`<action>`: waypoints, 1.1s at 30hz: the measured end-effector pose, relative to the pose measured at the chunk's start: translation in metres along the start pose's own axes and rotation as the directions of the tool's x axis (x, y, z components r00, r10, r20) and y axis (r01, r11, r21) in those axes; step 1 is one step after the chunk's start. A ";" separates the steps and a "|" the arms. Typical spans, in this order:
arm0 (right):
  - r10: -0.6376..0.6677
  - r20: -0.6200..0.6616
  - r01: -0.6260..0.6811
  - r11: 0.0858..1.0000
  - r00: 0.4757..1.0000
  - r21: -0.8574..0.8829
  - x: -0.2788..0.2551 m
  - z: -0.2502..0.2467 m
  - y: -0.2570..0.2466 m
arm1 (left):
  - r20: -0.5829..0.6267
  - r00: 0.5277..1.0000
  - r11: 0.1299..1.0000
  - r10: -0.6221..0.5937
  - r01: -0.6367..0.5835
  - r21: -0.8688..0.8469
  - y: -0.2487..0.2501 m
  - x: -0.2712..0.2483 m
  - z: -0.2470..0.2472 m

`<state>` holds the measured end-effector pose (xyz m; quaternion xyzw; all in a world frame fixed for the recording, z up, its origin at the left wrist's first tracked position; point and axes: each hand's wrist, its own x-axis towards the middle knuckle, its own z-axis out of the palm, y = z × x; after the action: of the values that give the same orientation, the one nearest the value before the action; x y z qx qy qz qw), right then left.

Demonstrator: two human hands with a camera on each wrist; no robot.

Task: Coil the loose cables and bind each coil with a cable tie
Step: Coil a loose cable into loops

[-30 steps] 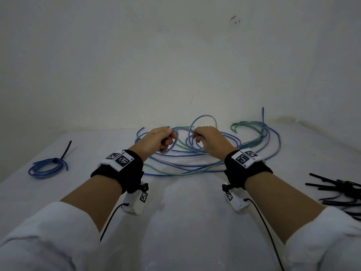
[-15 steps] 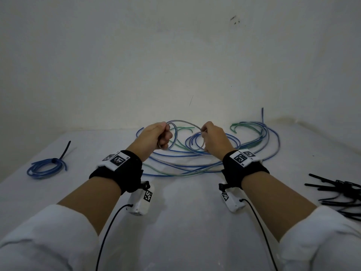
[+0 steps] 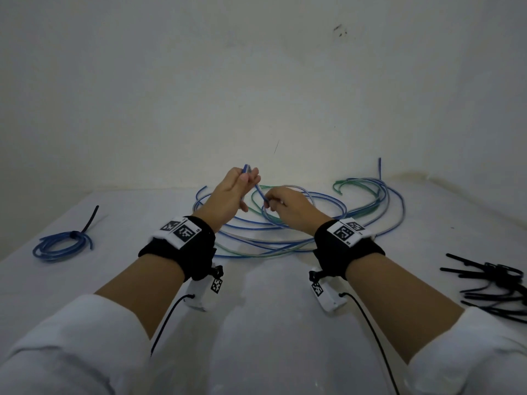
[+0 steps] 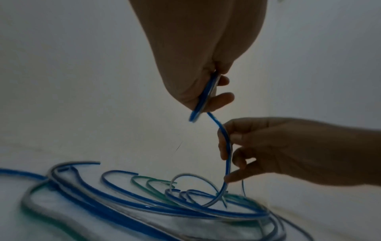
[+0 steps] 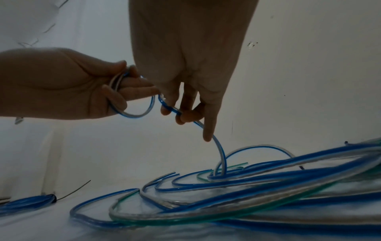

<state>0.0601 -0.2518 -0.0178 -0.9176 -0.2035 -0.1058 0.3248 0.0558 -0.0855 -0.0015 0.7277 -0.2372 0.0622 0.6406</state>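
Note:
A tangle of loose blue, green and clear cables [image 3: 299, 235] lies on the white table [image 3: 262, 309] ahead of my hands. My left hand [image 3: 238, 185] is raised above the pile and pinches a small loop of a blue-and-clear cable [image 5: 134, 112] between thumb and fingers. The same blue cable [image 4: 224, 146] runs down to my right hand [image 3: 281, 202], whose fingers pinch it a little lower. From there it drops into the pile [image 5: 220, 163]. A bound blue coil [image 3: 61, 243] with a black tie lies at the far left.
A heap of black cable ties [image 3: 490, 283] lies at the right edge of the table. The white wall [image 3: 256, 95] stands close behind the cable pile. Wrist camera leads hang under both forearms.
My left hand has lifted up and away from the pile with the small loop. The right hand has moved left along the cable, closer under the left hand.

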 end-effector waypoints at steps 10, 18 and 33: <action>-0.231 -0.239 0.176 0.957 0.943 -0.229 0.002 -0.004 0.004 | 0.070 0.996 0.874 -0.048 0.008 0.485 -0.019 -0.003 -0.008; -0.365 -0.111 0.301 0.877 0.924 -0.375 0.004 -0.001 0.002 | 0.039 0.998 0.872 0.044 -0.058 0.487 -0.011 0.000 -0.002; -0.240 0.025 0.240 0.947 0.970 -0.213 -0.003 -0.002 0.007 | 0.114 0.993 0.844 -0.041 -0.027 0.536 -0.014 -0.004 -0.001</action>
<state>0.0606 -0.2590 -0.0210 -0.9156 -0.3006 -0.1665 0.2089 0.0580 -0.0822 -0.0154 0.8809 -0.2462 0.0796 0.3963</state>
